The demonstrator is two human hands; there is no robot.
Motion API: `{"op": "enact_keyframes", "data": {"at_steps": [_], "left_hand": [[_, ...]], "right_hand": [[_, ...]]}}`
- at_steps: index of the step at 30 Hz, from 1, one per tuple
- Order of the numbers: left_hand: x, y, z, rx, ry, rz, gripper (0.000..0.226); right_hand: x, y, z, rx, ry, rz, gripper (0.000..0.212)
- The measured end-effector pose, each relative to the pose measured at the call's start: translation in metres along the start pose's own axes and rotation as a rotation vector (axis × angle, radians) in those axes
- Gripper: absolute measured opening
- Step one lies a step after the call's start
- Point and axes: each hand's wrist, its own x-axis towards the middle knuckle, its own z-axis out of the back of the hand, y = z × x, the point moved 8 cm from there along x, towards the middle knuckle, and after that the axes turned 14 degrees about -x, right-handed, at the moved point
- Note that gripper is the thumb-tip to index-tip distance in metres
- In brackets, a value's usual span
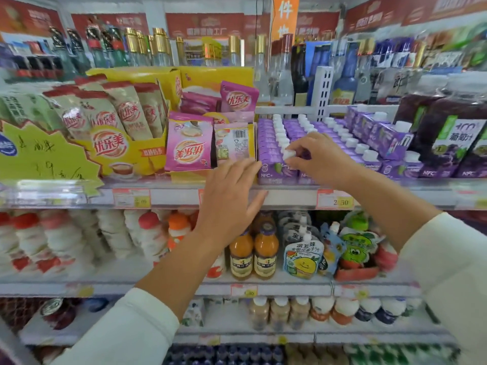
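Note:
Rows of small purple juice cartons with white caps fill the middle shelf. My right hand (313, 156) pinches the white cap of the front purple carton (274, 172) in the leftmost row. My left hand (232, 196) hovers with straight, spread fingers in front of the shelf edge (171, 197), its fingertips near that carton's left side and below the pink sachets (188, 143). Whether the left fingertips touch the carton I cannot tell. Both arms wear white sleeves.
Yellow display boxes (126, 151) of milk-tea sachets stand left of the cartons. Large dark grape-juice packs (453, 143) sit at the right. Glass bottles line the back. Orange juice bottles (254, 254) and pouches (303, 256) fill the shelf below.

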Motion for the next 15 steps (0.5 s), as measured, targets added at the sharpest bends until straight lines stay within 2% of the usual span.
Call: {"op": "enact_keyframes", "data": {"at_steps": [3,6,8,10,12,15], "left_hand": [[-0.003,0.000,-0.002,-0.045,0.022,-0.006,0.055],[-0.004,-0.001,0.001,-0.105,0.012,0.013,0.053],[-0.006,-0.004,0.002,-0.167,0.000,0.049,0.053],[-0.010,-0.006,0.003,-0.255,-0.018,0.120,0.055],[-0.017,-0.009,0.004,-0.433,-0.051,0.236,0.059],[-0.036,-0.021,0.006,-0.891,-0.060,0.444,0.060]], "right_hand": [[0.002,0.001,-0.001,0.100,0.045,0.003,0.010],[-0.003,0.004,0.001,0.164,0.038,0.017,0.009],[-0.012,0.008,0.006,0.250,-0.031,0.021,0.005],[-0.028,0.014,0.020,0.261,-0.170,0.036,0.003],[-0.049,0.022,0.034,0.337,-0.269,0.056,0.006],[-0.078,0.033,0.024,0.588,-0.160,0.085,0.007]]}}
